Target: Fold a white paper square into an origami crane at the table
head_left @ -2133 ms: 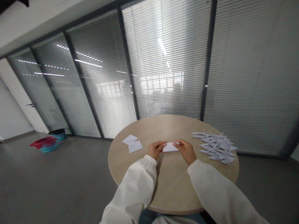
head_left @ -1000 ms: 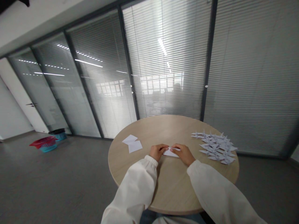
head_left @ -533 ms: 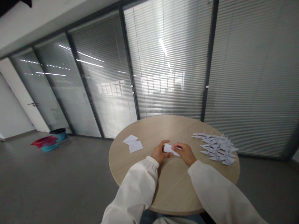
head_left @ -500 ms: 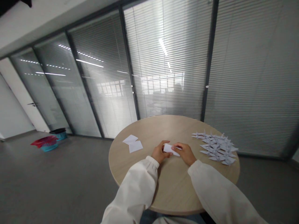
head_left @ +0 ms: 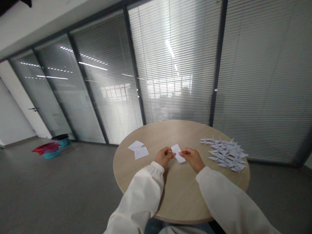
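Between my two hands is a small white folded sheet of paper [head_left: 178, 153], long and narrow and tilted over the table's middle. My left hand [head_left: 165, 156] pinches its left edge between thumb and fingers. Gripping the opposite edge is my right hand [head_left: 192, 157], its thumb on the paper's face. To the left lie flat white paper squares [head_left: 141, 152], partly overlapping. At the right is a cluster of folded white paper cranes [head_left: 227, 154] with pointed tips, set close together.
The round wooden table [head_left: 177, 204] stands before a glass partition with blinds [head_left: 180, 65]. On the floor at the left are a blue basket with a red liner [head_left: 50, 151] and another with a black liner [head_left: 62, 140].
The folded paper has turned from lying nearly crosswise to standing more lengthwise between my hands. My left hand has shifted slightly left and its fingers have drawn in.
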`<state>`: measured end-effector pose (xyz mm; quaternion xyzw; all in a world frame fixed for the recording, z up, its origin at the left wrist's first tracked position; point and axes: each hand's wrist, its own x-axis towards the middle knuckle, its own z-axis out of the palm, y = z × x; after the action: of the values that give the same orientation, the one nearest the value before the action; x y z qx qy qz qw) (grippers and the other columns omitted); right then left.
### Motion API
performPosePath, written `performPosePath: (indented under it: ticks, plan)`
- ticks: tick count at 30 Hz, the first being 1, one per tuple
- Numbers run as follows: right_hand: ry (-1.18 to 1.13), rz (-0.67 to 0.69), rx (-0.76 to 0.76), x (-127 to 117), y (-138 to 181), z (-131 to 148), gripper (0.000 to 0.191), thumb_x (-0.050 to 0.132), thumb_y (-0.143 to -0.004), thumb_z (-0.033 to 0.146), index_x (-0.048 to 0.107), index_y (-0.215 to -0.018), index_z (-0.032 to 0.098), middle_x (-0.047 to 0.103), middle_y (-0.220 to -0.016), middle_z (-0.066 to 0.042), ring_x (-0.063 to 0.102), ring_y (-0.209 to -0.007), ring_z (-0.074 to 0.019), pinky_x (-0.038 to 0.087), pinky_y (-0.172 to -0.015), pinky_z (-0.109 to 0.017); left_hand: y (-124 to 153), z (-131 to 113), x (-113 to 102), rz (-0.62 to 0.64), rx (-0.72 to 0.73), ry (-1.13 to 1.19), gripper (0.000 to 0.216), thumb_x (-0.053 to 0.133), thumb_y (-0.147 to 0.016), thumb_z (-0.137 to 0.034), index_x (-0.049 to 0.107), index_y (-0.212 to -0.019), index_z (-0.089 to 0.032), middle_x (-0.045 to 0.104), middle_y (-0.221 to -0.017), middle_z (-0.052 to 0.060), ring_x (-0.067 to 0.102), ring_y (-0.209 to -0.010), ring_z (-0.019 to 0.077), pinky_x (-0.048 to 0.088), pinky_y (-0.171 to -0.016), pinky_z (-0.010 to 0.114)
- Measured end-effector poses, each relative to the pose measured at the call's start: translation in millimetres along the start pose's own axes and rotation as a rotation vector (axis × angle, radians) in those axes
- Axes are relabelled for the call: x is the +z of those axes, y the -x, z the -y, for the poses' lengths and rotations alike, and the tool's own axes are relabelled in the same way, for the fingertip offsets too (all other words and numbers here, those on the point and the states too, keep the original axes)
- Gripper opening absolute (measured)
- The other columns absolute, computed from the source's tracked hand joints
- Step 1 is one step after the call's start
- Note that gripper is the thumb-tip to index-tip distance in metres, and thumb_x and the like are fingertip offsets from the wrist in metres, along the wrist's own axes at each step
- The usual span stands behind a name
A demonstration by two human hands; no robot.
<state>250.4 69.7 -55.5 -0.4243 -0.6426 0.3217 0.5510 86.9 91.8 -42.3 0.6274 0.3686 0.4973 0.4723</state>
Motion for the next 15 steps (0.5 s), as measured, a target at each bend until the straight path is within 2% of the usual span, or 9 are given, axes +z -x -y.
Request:
performPosePath:
  ticks: [8,15]
  plan:
    - [-0.071,0.051,0.048,1.8,0.3,1.1,0.032,0.062,-0.065,0.043,0.063,-0.074,0.013,0.067,-0.071,-0.006,0.060,-0.063,-0.0173,0.046,-0.059,-0.027,0.2,0.1,-1.1,0.005,-0.027,0.041,0.041,0.069,-0.052,-0.046,0.057,-0.070,-0.012,0.057,-0.059,0.000,0.054,-0.055,0.0109,0.047,-0.058,0.026]
    - [-0.159,0.093,0.104,4.1,1.4,2.9,0.033,0.065,-0.061,0.045,0.063,-0.072,0.014,0.067,-0.068,-0.005,0.061,-0.059,-0.0168,0.047,-0.056,-0.027,-1.5,2.0,-1.4,-0.042,-0.002,-0.049,0.039,0.062,-0.059,-0.050,0.054,-0.064,-0.012,0.053,-0.055,-0.002,0.052,-0.052,0.0101,0.047,-0.054,0.024]
